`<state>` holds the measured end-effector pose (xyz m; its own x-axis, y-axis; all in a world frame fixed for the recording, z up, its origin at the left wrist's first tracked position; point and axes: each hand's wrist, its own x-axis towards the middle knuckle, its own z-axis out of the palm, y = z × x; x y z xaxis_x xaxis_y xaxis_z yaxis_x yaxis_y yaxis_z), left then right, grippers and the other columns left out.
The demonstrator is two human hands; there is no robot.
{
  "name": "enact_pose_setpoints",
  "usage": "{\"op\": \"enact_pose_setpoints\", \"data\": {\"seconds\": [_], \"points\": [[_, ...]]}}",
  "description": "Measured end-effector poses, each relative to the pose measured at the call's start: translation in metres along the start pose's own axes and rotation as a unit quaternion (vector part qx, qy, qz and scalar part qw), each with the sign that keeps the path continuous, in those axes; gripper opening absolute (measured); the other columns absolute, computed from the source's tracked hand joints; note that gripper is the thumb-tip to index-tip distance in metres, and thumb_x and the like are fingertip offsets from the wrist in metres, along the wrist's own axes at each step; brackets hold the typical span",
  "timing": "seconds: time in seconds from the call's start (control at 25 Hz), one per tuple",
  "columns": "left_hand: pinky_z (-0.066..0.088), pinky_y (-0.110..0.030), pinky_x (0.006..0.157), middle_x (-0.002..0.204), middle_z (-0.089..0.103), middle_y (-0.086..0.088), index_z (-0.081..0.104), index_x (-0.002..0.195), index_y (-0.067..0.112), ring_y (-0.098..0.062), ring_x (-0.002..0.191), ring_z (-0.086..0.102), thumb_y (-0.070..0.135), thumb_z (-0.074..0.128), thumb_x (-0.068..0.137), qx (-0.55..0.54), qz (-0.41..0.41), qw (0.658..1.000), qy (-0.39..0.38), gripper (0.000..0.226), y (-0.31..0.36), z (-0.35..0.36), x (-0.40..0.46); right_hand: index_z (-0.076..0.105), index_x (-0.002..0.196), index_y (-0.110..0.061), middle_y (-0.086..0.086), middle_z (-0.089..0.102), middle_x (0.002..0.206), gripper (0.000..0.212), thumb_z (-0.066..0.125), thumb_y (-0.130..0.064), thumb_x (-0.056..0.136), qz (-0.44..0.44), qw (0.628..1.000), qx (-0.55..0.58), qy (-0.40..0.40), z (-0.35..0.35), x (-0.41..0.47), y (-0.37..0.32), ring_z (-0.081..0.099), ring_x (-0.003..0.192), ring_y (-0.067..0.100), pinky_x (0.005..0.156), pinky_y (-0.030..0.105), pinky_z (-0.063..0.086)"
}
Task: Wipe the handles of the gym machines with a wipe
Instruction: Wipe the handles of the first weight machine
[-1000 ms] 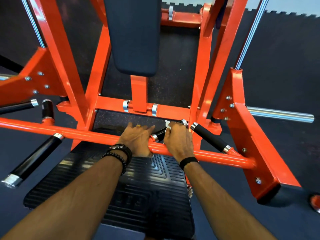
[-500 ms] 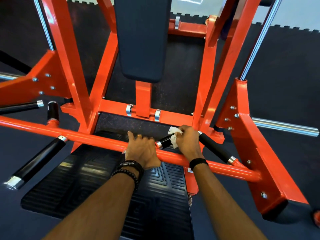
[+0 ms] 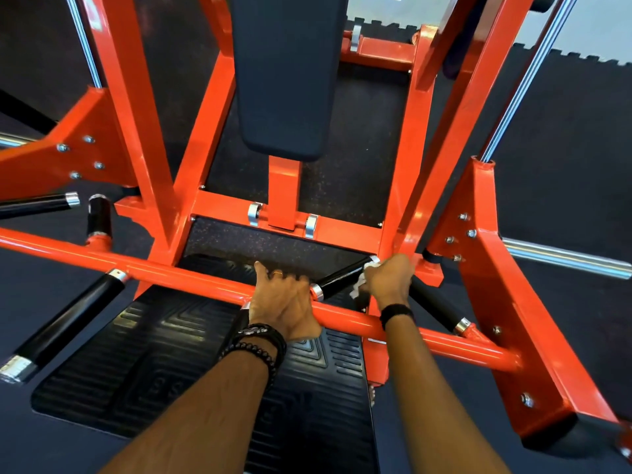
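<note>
Gripping the orange crossbar, your left hand curls round it; your right hand pinches one white wipe against one black handle; another handle just beyond.

We see open room above the footplate. Ahead, the orange crossbar, uprights and pad block us.

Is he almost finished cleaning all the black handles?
Hard to say what's finished; no handle shows wipe marks. In hand: the right hand presses a white wipe round the far end of one black handle, while the left hand holds the orange bar. Possibly left: the long handle and short handle.
</note>
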<state>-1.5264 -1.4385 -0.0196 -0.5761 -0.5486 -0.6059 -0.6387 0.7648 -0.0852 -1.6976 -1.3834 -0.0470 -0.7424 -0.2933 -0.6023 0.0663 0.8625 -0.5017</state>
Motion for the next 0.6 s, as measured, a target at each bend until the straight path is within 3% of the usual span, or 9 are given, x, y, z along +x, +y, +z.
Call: {"op": "enact_pose_setpoints", "data": {"seconds": [0.08, 0.16, 0.24, 0.28, 0.4, 0.52, 0.6], "points": [[0.017, -0.064, 0.112, 0.129, 0.063, 0.000, 0.052, 0.133, 0.023, -0.029, 0.127, 0.051, 0.053, 0.033, 0.068, -0.002, 0.005, 1.000, 0.003, 0.074, 0.001, 0.000, 0.000, 0.057, 0.082, 0.001, 0.012, 0.059, 0.076, 0.008, 0.061, 0.008, 0.083, 0.055, 0.995, 0.083, -0.020, -0.009, 0.003, -0.002, 0.068, 0.066, 0.028, 0.058, 0.034, 0.059], [0.017, -0.064, 0.112, 0.129, 0.063, -0.001, 0.051, 0.135, 0.023, -0.029, 0.127, 0.051, 0.055, 0.033, 0.070, 0.000, 0.006, 1.000, 0.012, 0.075, -0.001, 0.001, 0.001, 0.049, 0.075, -0.010, 0.004, 0.050, 0.073, 0.024, 0.057, 0.009, 0.087, 0.074, 0.984, 0.095, -0.133, 0.000, -0.020, -0.005, 0.061, 0.052, 0.015, 0.058, 0.031, 0.060], [0.017, -0.065, 0.112, 0.129, 0.063, -0.003, 0.050, 0.136, 0.022, -0.030, 0.128, 0.051, 0.058, 0.034, 0.070, -0.002, 0.005, 1.000, 0.014, 0.078, -0.001, 0.001, 0.000, 0.045, 0.070, -0.012, 0.007, 0.047, 0.072, 0.032, 0.057, 0.012, 0.086, 0.090, 0.971, 0.118, -0.190, 0.007, -0.032, -0.007, 0.063, 0.059, 0.021, 0.068, 0.047, 0.062], [0.016, -0.065, 0.112, 0.130, 0.063, -0.003, 0.050, 0.138, 0.021, -0.030, 0.128, 0.051, 0.058, 0.035, 0.069, -0.002, 0.004, 1.000, 0.016, 0.079, -0.001, 0.002, 0.000, 0.045, 0.069, -0.010, 0.009, 0.048, 0.071, 0.032, 0.058, 0.015, 0.083, 0.108, 0.964, 0.148, -0.193, 0.002, -0.031, -0.011, 0.066, 0.064, 0.028, 0.067, 0.049, 0.061], [0.015, -0.064, 0.112, 0.127, 0.065, -0.004, 0.053, 0.134, 0.022, -0.029, 0.125, 0.053, 0.055, 0.040, 0.067, -0.005, 0.001, 0.999, 0.032, 0.076, 0.001, 0.002, 0.001, 0.044, 0.064, -0.010, 0.009, 0.052, 0.069, 0.036, 0.059, 0.015, 0.084, 0.093, 0.979, 0.140, -0.118, -0.022, -0.003, -0.011, 0.062, 0.055, 0.018, 0.044, 0.021, 0.054], [0.015, -0.064, 0.112, 0.124, 0.066, -0.004, 0.056, 0.129, 0.022, -0.029, 0.123, 0.055, 0.054, 0.047, 0.070, -0.008, 0.003, 1.000, 0.027, 0.068, 0.001, 0.005, 0.002, 0.055, 0.058, -0.003, 0.014, 0.061, 0.067, 0.029, 0.066, 0.010, 0.082, -0.045, 0.997, 0.054, -0.023, -0.024, -0.003, -0.008, 0.065, 0.057, 0.022, 0.053, 0.031, 0.055], [0.014, -0.065, 0.112, 0.125, 0.066, -0.003, 0.056, 0.129, 0.023, -0.029, 0.122, 0.056, 0.055, 0.046, 0.078, -0.009, -0.001, 1.000, 0.024, 0.062, 0.002, 0.007, 0.003, 0.066, 0.070, -0.003, 0.007, 0.061, 0.069, 0.014, 0.066, 0.003, 0.082, -0.188, 0.976, -0.076, -0.073, -0.002, -0.038, -0.006, 0.059, 0.065, 0.018, 0.055, 0.018, 0.043]]}}
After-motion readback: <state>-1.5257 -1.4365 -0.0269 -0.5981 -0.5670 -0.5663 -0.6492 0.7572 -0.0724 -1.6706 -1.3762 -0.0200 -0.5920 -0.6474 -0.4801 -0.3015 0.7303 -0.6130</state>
